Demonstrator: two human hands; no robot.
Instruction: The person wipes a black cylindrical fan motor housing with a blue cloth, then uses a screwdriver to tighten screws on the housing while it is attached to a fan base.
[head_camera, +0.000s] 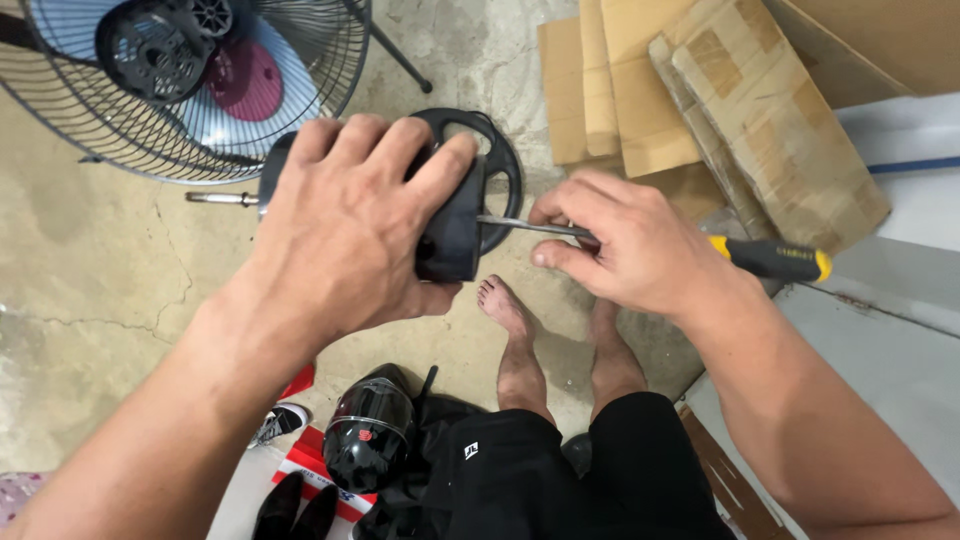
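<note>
The black fan motor housing (450, 225) is clasped from above in the closed grip of the left hand (345, 225); a screwdriver (640, 238) is pinched by the right hand (630, 245), its shaft set into the housing, above the concrete floor (90, 290), near a fan cage (190, 85) and cardboard (720, 90)

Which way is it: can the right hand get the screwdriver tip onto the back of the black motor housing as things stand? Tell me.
Probably yes. The right hand already guides the screwdriver shaft against the black motor housing, which the left hand grips. Nothing stands between them.
</note>
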